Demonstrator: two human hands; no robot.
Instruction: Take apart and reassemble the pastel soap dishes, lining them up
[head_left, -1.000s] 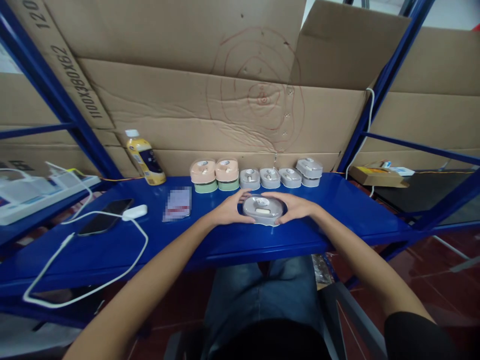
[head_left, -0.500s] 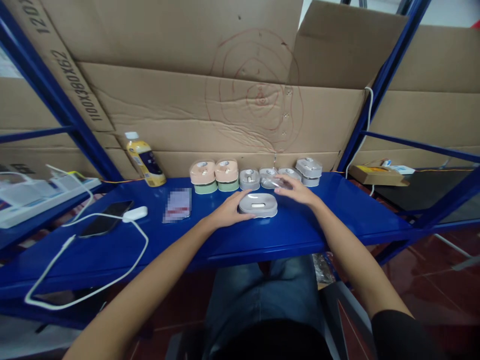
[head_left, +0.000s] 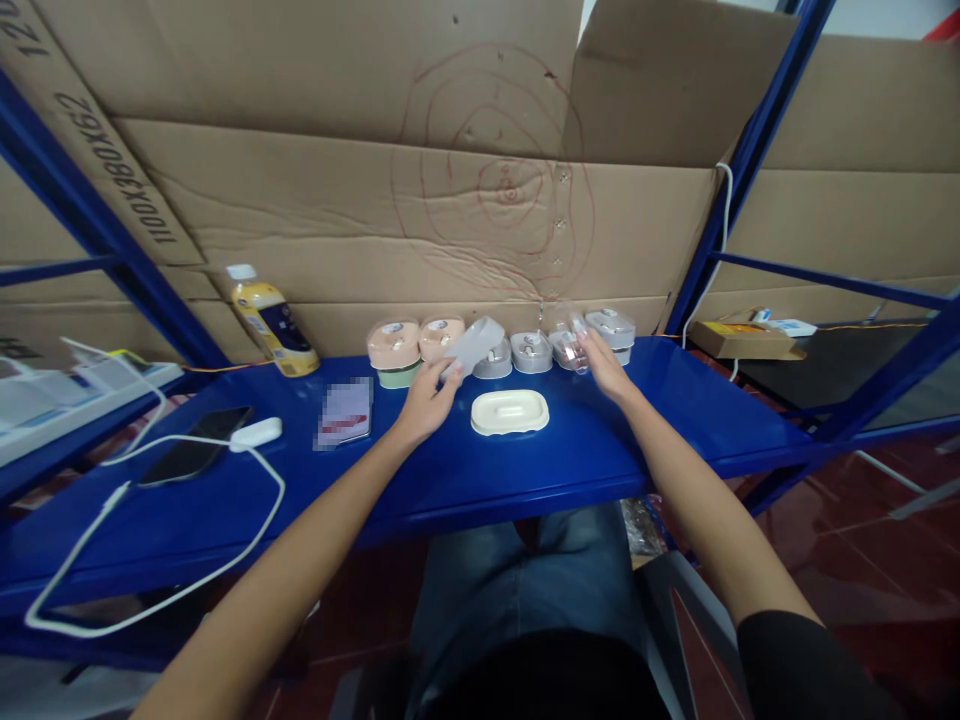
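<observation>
My left hand pinches a pale grey oval lid and holds it tilted above the table. My right hand grips a clear plastic cover, see-through and partly blurred, in front of the back row. Between and below both hands, a cream oval dish lies on the blue table. Along the back stand peach-topped oval boxes with green bases, and several grey oval boxes. The raised lid hides part of one grey box.
On the left stands a yellow bottle, near a phone with a blurred screen. Farther left are a black phone, a white cable and a power strip. Cardboard walls the back between blue posts.
My left hand has lifted the grey lid off to the upper left, uncovering the cream dish. My right hand has shifted slightly up and right with the clear cover.
</observation>
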